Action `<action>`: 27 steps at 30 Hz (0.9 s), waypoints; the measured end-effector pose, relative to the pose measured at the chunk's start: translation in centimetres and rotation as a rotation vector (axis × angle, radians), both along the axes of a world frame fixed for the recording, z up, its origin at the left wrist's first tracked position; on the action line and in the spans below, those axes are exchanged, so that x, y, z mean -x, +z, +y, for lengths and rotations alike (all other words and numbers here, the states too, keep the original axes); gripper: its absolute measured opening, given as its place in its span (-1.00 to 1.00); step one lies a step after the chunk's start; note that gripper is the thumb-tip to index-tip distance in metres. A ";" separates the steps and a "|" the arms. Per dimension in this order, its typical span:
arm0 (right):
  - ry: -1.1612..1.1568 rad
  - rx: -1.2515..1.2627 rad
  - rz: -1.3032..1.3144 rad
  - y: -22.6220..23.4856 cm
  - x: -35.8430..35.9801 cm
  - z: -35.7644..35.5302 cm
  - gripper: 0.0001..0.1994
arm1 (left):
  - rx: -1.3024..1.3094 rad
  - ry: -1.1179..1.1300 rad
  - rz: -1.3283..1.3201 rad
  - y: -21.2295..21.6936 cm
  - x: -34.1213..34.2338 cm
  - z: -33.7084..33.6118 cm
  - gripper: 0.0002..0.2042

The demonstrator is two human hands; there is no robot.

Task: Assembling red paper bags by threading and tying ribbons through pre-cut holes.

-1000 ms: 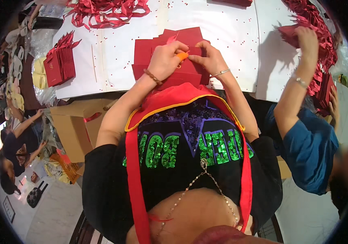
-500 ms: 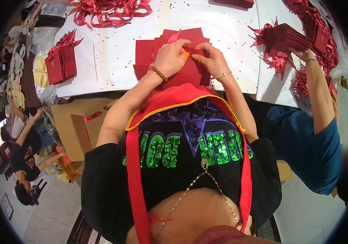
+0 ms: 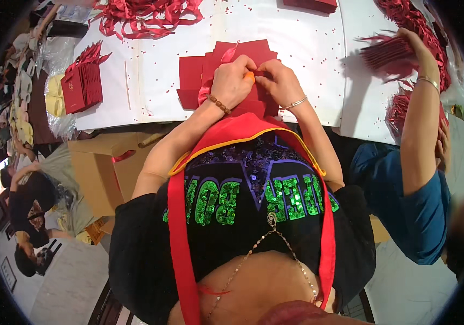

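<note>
My left hand (image 3: 232,81) and my right hand (image 3: 278,82) meet over a pile of dark red paper envelopes (image 3: 199,73) at the near edge of a white table (image 3: 307,49). Both pinch the top red envelope of the pile; a small orange thing (image 3: 249,76) shows between the fingertips. A red ribbon strip (image 3: 229,51) curls up from the pile just beyond my left hand. A bead bracelet circles my left wrist and a thin bangle my right.
A co-worker in a blue sleeve (image 3: 405,200) at my right lifts a fanned stack of red envelopes (image 3: 389,51). Red ribbons (image 3: 145,13) lie at the far edge, another red stack (image 3: 83,84) at left. An open cardboard box (image 3: 107,168) stands below the table's left side.
The co-worker's hand has carried the fanned red stack higher and further over the table. My hands stay on the pile, fingers shifting slightly.
</note>
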State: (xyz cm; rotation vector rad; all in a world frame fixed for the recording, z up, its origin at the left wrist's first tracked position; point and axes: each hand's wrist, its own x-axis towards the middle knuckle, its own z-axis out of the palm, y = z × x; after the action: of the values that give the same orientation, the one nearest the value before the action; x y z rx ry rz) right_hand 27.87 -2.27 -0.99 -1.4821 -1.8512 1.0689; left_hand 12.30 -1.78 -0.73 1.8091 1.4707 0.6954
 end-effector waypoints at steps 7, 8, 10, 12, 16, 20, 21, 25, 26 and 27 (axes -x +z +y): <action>-0.027 0.088 0.131 -0.9 -0.3 0.1 -0.80 | 0.061 -0.236 -0.044 1.7 2.0 0.8 -0.73; -0.019 0.086 0.132 -0.8 -0.2 0.1 -0.80 | -0.136 -0.252 0.152 1.5 2.1 1.0 -0.76; -0.009 0.078 0.169 -0.4 -0.1 0.0 -0.80 | -0.174 -0.274 0.239 2.0 2.1 1.4 -0.77; 0.007 0.062 0.166 -0.4 -0.2 -0.1 -0.80 | -0.212 -0.301 0.321 2.5 2.2 2.0 -0.78; 0.059 -0.069 0.110 -0.1 -0.2 -0.5 -0.82 | -0.012 -0.508 0.222 2.7 2.8 4.7 -0.77; 0.078 -0.099 0.075 0.4 0.2 -0.7 -0.84 | 0.412 -0.720 0.228 3.6 2.7 8.0 -0.73; 0.076 -0.098 0.065 0.4 0.3 -0.8 -0.84 | 0.471 -0.693 0.167 2.9 2.6 8.1 -0.74; 0.048 -0.136 0.050 0.2 0.3 -0.8 -0.85 | 0.518 -0.672 0.188 3.1 1.8 8.5 -0.78; 0.043 -0.136 0.049 0.1 0.3 -0.7 -0.85 | 0.518 -0.677 0.190 3.1 1.8 8.5 -0.78; 0.033 -0.139 0.049 0.0 0.3 -0.7 -0.85 | 0.521 -0.645 0.184 3.0 1.9 8.5 -0.79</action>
State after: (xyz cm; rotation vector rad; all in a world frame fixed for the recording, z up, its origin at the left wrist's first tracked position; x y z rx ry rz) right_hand 27.53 -2.97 -0.95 -1.3385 -1.8816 0.9623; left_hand 10.39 6.73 2.28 1.7914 0.9498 -0.1666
